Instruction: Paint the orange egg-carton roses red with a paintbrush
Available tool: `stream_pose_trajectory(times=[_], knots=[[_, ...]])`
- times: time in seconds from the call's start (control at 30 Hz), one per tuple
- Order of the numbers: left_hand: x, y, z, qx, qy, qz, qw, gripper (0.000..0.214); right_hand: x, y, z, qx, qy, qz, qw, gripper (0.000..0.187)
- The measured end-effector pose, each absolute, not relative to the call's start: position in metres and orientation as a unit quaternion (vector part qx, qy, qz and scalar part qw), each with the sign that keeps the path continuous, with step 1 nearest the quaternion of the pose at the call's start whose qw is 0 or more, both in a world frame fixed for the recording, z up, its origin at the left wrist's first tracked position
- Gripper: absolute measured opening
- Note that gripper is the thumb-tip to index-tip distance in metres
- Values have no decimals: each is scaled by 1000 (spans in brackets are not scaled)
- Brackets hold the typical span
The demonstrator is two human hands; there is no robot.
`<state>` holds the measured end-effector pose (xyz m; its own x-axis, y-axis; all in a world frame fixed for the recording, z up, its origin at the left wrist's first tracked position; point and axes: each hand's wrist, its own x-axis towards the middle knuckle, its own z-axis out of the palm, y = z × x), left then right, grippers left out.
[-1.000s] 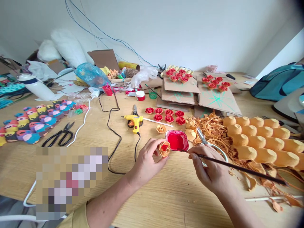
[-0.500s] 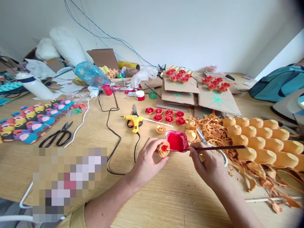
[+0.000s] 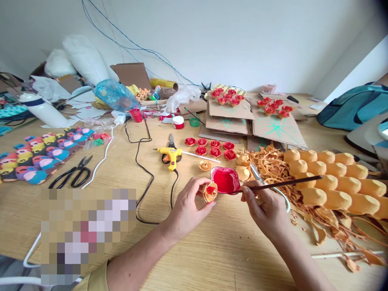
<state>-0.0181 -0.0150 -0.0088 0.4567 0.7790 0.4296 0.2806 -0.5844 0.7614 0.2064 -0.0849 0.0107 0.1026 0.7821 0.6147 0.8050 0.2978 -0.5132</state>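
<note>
My left hand (image 3: 192, 204) pinches an orange paper flower (image 3: 209, 192) whose centre is painted red. My right hand (image 3: 265, 206) grips a thin dark paintbrush (image 3: 291, 182), its handle pointing right and its front end low at the near edge of a small scalloped dish (image 3: 224, 180) of red paint. The bristles are too small to make out. Beyond the dish lies an unpainted orange flower (image 3: 205, 165), and two rows of red-painted flowers (image 3: 215, 152) are behind it.
A yellow glue gun (image 3: 171, 157) rests on scissors at centre, its cord running toward me. Right of the dish are orange carton scraps (image 3: 269, 165), white-handled scissors (image 3: 283, 196) and an orange egg tray (image 3: 330, 178). Cardboard sheets (image 3: 232, 121) with red flowers stand behind; black scissors (image 3: 71, 173) lie left.
The brush handle's far end has tipped up and slightly right in my right hand. My left hand holds the flower in almost the same place.
</note>
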Motion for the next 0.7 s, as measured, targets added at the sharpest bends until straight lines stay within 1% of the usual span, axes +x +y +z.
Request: stream_pose_trajectory(times=[0.1, 0.2, 0.33, 0.4, 0.53, 0.7], knots=[[-18, -15, -9, 793, 335, 398, 317, 55, 207, -88, 12, -600, -632, 11, 491, 26], [-18, -14, -9, 796, 331, 397, 314, 54, 205, -94, 15, -588, -596, 21, 546, 22], [-18, -14, -9, 795, 318, 397, 330, 51, 199, -103, 19, -502, -648, 45, 572, 16], [-17, -14, -8, 792, 314, 393, 347, 51, 195, -105, 22, -457, -697, 51, 550, 16], [-16, -16, -7, 782, 314, 397, 365, 50, 189, -104, 25, -405, -784, 23, 469, 17], [-16, -17, -7, 785, 316, 391, 362, 46, 183, -101, 29, -380, -817, -25, 433, 16]])
